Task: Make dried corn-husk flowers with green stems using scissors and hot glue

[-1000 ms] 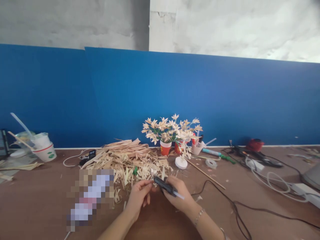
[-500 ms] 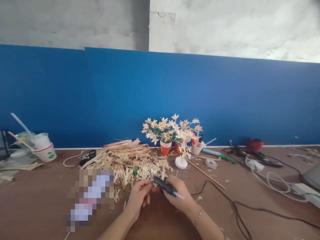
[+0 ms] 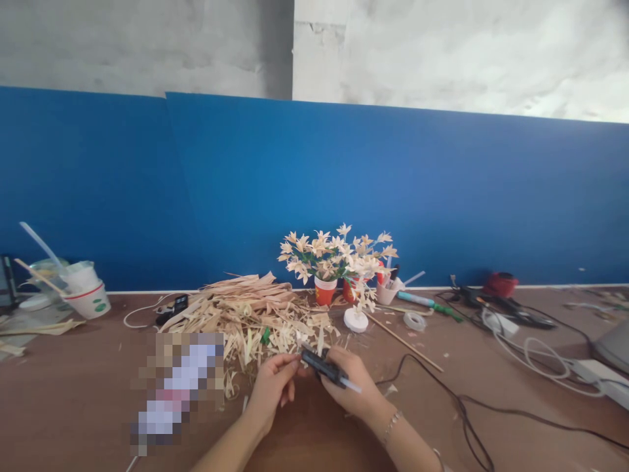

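Note:
My right hand (image 3: 352, 381) is closed around a black glue gun (image 3: 322, 366), with a whitish glue stick (image 3: 352, 385) poking out of its back end. The gun's tip points left, close to the fingertips of my left hand (image 3: 273, 388). My left thumb and index finger are pinched together at that tip; whatever they hold is too small to make out. Just beyond both hands lies a heap of dried, pale husk strips (image 3: 246, 311). Behind it, pale husk flowers (image 3: 319, 246) stand in a red and white paper cup (image 3: 325, 292).
A white round base (image 3: 356, 320) with a flower, a tape roll (image 3: 415, 321) and a thin stick (image 3: 405, 341) lie right of the heap. A black cable (image 3: 462, 400) crosses the right side. White cups (image 3: 89, 300) stand at the left. A blue partition (image 3: 314, 170) closes off the back.
Almost nothing differs. Both hands and the glue gun keep nearly the same place, the gun's tip shifting only very slightly.

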